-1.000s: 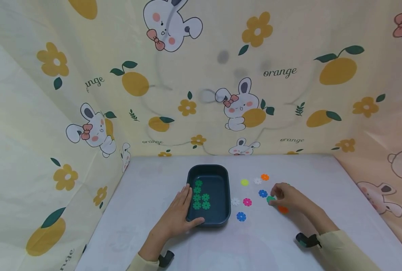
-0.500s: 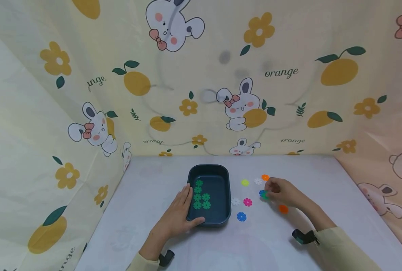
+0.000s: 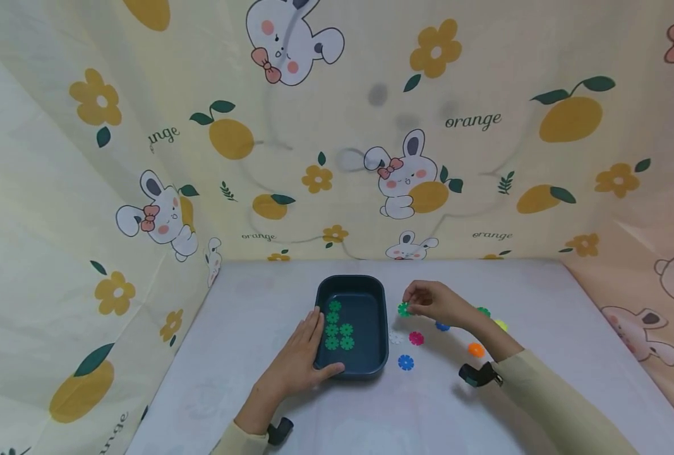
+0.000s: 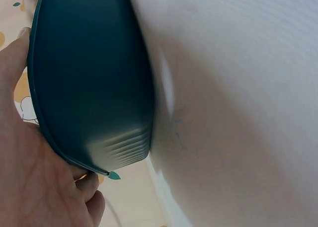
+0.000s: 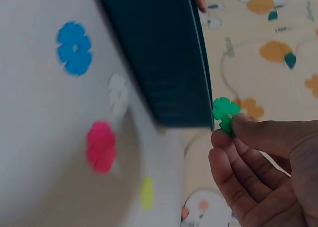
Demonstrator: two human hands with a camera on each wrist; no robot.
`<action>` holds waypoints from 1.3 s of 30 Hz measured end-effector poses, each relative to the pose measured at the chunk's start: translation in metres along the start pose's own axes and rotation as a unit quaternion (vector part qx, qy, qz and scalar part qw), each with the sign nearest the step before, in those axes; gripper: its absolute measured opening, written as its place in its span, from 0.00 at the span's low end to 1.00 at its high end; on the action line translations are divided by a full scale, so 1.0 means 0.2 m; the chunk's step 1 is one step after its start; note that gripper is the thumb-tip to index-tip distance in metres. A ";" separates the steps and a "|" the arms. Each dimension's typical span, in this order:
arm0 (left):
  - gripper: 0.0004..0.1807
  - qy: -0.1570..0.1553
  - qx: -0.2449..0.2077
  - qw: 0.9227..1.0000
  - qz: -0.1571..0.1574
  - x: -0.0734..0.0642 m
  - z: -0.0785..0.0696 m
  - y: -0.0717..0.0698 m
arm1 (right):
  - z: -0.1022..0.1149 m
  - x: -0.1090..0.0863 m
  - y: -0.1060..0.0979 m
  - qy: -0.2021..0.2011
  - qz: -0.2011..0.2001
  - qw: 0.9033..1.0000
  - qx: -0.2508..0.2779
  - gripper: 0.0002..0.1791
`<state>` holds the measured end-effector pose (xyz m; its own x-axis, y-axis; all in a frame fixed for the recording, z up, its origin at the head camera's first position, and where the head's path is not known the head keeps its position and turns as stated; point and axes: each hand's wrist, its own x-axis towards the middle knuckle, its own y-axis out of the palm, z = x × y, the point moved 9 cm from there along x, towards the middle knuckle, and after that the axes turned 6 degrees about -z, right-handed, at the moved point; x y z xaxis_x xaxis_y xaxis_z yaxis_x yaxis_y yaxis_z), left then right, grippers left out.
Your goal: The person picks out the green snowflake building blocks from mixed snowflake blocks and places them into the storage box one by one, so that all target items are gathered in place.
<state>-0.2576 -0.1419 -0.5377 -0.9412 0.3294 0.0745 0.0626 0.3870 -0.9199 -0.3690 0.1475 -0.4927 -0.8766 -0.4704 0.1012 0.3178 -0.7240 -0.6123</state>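
My left hand (image 3: 295,355) rests on the left and front rim of a dark teal tray (image 3: 385,335), its fingers laid straight along the side and the thumb at the front edge. Several green flower-shaped discs (image 3: 331,330) lie in the left half of the tray. To the right of the tray, my right hand (image 3: 440,304) pinches another green flower-shaped disc (image 5: 224,110) between thumb and fingertips. The right wrist view has this disc overlapping the tray's rim edge. From the left wrist, only the tray's outer wall (image 4: 94,78) shows; its contents are hidden.
Right of the tray lie a pink disc (image 3: 416,339), a white disc (image 3: 395,338) and a blue disc (image 3: 406,363). Under or beyond my right arm are an orange disc (image 3: 476,349), a green disc (image 3: 484,311) and a yellow one. A printed cloth (image 3: 291,158) hangs behind the table.
My right hand has lifted the green disc and carried it left toward the tray, past the blue disc. The left hand has stayed on the tray.
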 end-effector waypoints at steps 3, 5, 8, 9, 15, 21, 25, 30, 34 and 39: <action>0.64 0.003 0.000 1.000 -0.002 0.00 0.00 0.00 | 0.05 0.06 0.05 -0.011 0.016 1.000 0.009 0.09; 0.64 0.004 0.002 1.000 -0.002 0.00 0.00 0.00 | 0.08 0.10 0.08 -0.024 0.027 0.999 0.012 0.09; 0.64 0.004 0.004 1.000 -0.003 0.00 0.00 0.00 | 0.13 0.15 0.13 -0.040 0.041 0.998 0.012 0.09; 0.64 0.004 0.005 1.000 -0.003 0.00 0.00 0.00 | 0.15 0.17 0.15 -0.044 0.045 0.998 0.011 0.09; 0.64 0.005 0.012 1.000 -0.002 0.01 0.00 0.00 | 0.20 0.26 0.26 -0.067 0.070 0.995 0.010 0.08; 0.65 0.006 0.022 1.000 0.001 0.00 -0.01 -0.01 | 0.23 0.35 0.36 -0.075 0.089 0.993 -0.015 0.07; 0.65 0.012 0.031 0.999 0.002 0.00 -0.02 -0.01 | 0.24 0.41 0.42 -0.077 0.100 0.992 -0.032 0.06; 0.65 0.016 0.036 0.999 -0.002 0.00 -0.02 -0.02 | 0.24 0.47 0.48 -0.086 0.111 0.989 -0.046 0.05; 0.65 0.018 0.036 0.999 -0.002 0.00 -0.03 -0.02 | 0.21 0.51 0.53 -0.080 0.127 0.987 -0.063 0.06; 0.65 0.021 0.039 0.999 -0.003 0.00 -0.03 -0.02 | 0.19 0.56 0.59 -0.080 0.145 0.982 -0.093 0.06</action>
<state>-0.2554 -0.1387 -0.5314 -0.9268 0.3634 0.0948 0.0293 0.3215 -0.9464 -0.4155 -0.0089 -0.5243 -0.6857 -0.7278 0.0147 0.4614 -0.4501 -0.7645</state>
